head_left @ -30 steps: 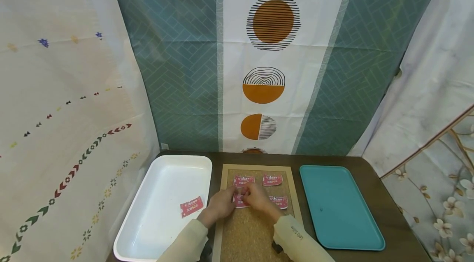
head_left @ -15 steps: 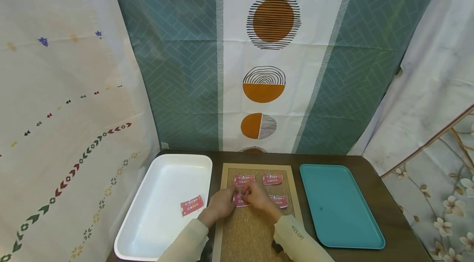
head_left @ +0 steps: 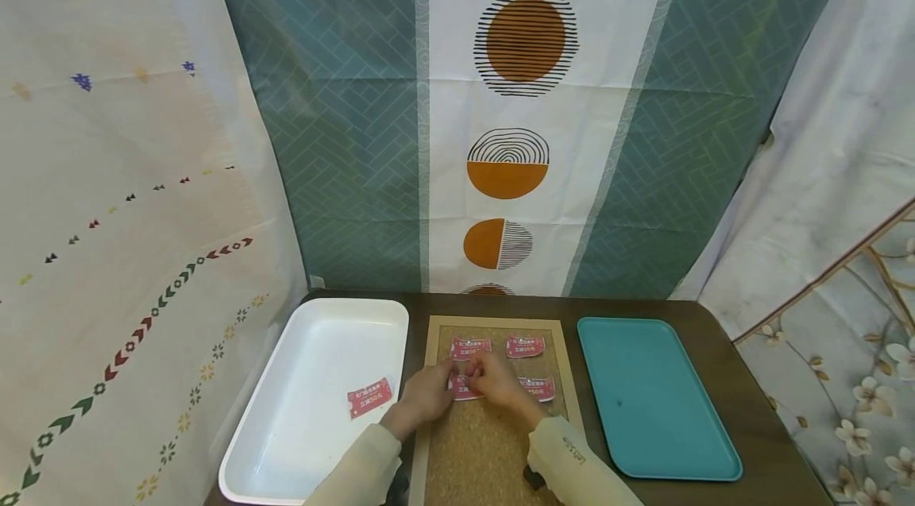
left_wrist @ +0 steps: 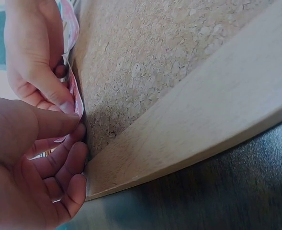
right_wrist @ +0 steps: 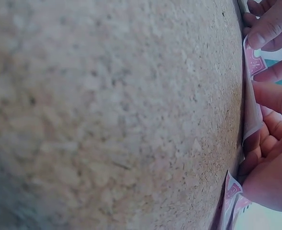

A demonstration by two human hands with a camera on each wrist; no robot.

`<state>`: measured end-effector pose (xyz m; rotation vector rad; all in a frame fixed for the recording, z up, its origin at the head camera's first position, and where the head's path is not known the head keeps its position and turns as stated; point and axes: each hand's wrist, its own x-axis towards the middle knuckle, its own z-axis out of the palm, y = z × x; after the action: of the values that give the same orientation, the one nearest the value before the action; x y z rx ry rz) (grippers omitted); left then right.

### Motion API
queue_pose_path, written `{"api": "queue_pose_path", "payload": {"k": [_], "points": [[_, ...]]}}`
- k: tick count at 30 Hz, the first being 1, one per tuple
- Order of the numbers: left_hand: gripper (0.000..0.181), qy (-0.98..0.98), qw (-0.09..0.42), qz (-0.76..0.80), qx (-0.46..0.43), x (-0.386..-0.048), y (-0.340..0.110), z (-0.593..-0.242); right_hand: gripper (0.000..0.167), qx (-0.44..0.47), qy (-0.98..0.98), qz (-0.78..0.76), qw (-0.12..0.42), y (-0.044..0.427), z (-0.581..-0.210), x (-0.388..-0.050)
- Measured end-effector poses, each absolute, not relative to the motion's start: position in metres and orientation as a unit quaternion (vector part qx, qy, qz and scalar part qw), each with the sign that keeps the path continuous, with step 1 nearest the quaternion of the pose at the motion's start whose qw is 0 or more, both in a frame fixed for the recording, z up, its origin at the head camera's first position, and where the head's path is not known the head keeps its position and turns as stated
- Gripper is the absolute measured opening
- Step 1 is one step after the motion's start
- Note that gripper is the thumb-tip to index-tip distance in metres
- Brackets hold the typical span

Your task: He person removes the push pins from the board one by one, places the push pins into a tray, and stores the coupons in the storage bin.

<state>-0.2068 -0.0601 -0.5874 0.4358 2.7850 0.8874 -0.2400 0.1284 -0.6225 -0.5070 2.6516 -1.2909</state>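
Observation:
A red-and-white paper coupon [head_left: 461,391] lies against the cork board [head_left: 475,450], in the lower left place of a two-by-two group. My left hand [head_left: 427,391] pinches its left edge between thumb and fingers. My right hand [head_left: 496,380] meets the same coupon near its upper middle, thumb and curled fingers drawn together. Any small pin between those fingertips is hidden. From the right wrist, the coupon [right_wrist: 252,112] stands slightly off the cork at its near edge, with the right thumb against it. Both hands almost touch in the left wrist view, where the coupon [left_wrist: 77,98] shows edge-on.
Other coupons sit on the board at upper left [head_left: 470,348], upper right [head_left: 525,347] and lower right [head_left: 539,389]. One loose coupon [head_left: 369,398] lies in the white tray [head_left: 246,454] on the left. A teal tray [head_left: 658,403] stands right of the board on the dark table.

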Motion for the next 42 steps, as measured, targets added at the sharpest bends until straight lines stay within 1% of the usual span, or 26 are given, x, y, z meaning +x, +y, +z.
{"api": "queue_pose_path", "payload": {"k": [19,29,33,38,42], "points": [[0.031,0.936,0.09,0.303,0.153,-0.209,-0.06,-0.587,0.006,-0.177,0.885,-0.426,0.069,0.127,-0.616,-0.239],[0.03,0.939,0.087,0.296,0.15,-0.207,-0.06,-0.583,0.01,-0.188,0.888,-0.419,0.039,0.125,-0.622,-0.236],[0.029,0.941,0.074,0.294,0.153,-0.208,-0.06,-0.586,0.008,-0.188,0.883,-0.427,0.05,0.127,-0.619,-0.235],[0.028,0.94,0.069,0.301,0.147,-0.208,-0.059,-0.591,0.004,-0.18,0.877,-0.438,0.083,0.131,-0.612,-0.234],[0.028,0.938,0.067,0.307,0.145,-0.208,-0.058,-0.589,0.003,-0.19,0.878,-0.431,0.087,0.135,-0.608,-0.235]]}}
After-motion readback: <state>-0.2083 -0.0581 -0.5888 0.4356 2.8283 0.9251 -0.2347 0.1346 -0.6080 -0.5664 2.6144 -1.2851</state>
